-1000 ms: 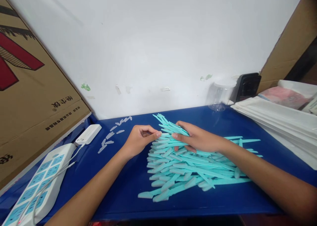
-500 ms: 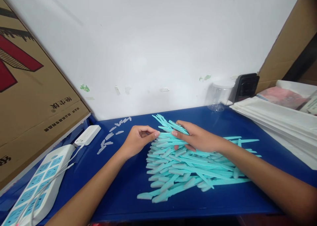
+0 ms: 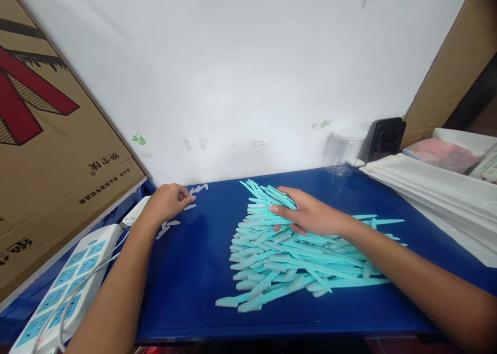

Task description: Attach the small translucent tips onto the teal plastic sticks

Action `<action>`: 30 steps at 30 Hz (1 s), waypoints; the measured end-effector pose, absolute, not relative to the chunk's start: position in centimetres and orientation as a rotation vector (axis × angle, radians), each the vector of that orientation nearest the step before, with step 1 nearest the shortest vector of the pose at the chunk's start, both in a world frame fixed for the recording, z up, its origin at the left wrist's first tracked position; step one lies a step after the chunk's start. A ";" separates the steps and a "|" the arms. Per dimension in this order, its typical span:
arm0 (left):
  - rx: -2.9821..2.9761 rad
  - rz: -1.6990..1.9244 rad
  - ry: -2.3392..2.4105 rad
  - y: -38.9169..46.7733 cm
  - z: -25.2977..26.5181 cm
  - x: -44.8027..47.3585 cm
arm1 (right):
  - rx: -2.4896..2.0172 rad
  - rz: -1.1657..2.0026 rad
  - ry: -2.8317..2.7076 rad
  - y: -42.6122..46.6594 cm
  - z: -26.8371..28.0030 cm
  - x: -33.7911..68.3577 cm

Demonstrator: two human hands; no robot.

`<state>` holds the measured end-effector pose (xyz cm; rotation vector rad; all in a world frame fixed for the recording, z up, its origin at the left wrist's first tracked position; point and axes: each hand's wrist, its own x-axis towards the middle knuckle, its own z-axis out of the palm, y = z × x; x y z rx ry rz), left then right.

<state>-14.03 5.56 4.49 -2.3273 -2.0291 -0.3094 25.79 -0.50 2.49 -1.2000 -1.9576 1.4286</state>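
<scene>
A large heap of teal eyebrow razors (image 3: 287, 261) lies on the blue table, most with pale covers over their blade ends. My right hand (image 3: 306, 211) is closed round a bundle of these razors (image 3: 277, 196) over the heap's far side, thumb on top. Small clear blade covers (image 3: 173, 223) are scattered on the table at the left. Over them is my left hand (image 3: 171, 203), its thumb and fingertips drawn together in a pinch. Whatever lies between those fingertips is too small to make out. Part of the scattered covers is hidden behind this hand.
A white power strip (image 3: 73, 286) with cables and a white adapter (image 3: 135, 211) lie at the left by a cardboard box (image 3: 73, 136). At the back right stand a clear jar (image 3: 344, 152) and a black object (image 3: 386, 139). White sheets (image 3: 427, 193) are stacked on the right.
My left hand has moved left, from the razors by my right hand to the scattered clear covers. My right hand stays in place with its bundle. The view has shifted slightly.
</scene>
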 end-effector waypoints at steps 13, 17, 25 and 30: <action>-2.465 -0.297 -2.170 7.9 2.3 -17.3 | -1.214 1.415 -2.018 -0.7 2.9 25.7; -2.462 -0.209 -2.184 8.5 1.3 -17.0 | -1.220 1.396 -2.045 -0.7 2.9 25.8; -2.524 -0.108 -2.180 8.2 1.0 -15.5 | -1.136 1.391 -2.059 -0.5 2.8 25.8; -2.602 -0.283 -2.100 8.0 0.3 -14.6 | -1.111 1.393 -2.088 -0.4 2.5 25.8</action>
